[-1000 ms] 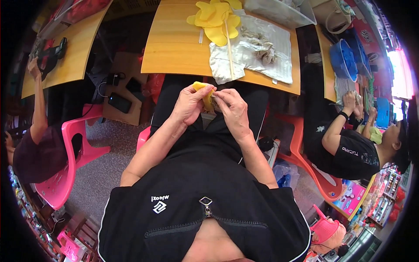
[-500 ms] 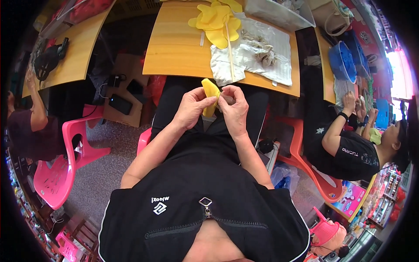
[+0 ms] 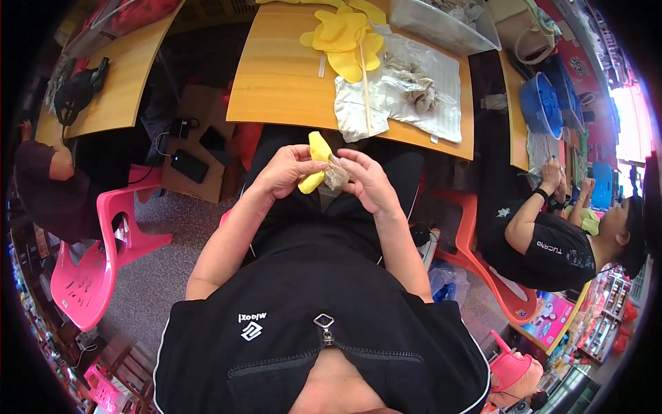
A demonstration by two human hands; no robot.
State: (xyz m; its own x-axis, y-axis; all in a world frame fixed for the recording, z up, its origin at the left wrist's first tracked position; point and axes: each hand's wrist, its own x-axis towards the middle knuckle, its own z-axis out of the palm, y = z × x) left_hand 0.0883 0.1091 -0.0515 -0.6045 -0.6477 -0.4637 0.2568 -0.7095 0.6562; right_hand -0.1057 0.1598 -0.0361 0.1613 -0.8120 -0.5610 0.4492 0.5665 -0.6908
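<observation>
Over my lap, in front of the table edge, my left hand [image 3: 284, 170] pinches a folded yellow cut-out piece [image 3: 317, 146] between thumb and fingers. A crumpled, thin grey-beige piece [image 3: 336, 175] pokes out from the right side of the yellow piece. Close beside it is my right hand [image 3: 374, 185], its fingers stretched and apart around the beige piece; whether a fingertip touches it I cannot tell. On the table lie a pile of similar yellow cut-outs [image 3: 345, 41] and a crumpled beige bunch [image 3: 417, 90].
On the wooden table [image 3: 276, 76] are a thin stick [image 3: 365, 90], a white cloth [image 3: 352, 110] and a white padded sheet [image 3: 447, 72]. A clear bin [image 3: 448, 27] stands at the back. Pink [image 3: 103, 262] and orange [image 3: 469, 241] chairs flank me; co-workers sit both sides.
My right hand's fingers have come off their pinch and spread. The yellow piece has shifted slightly left and tilted, and the grey-beige piece now shows beside it.
</observation>
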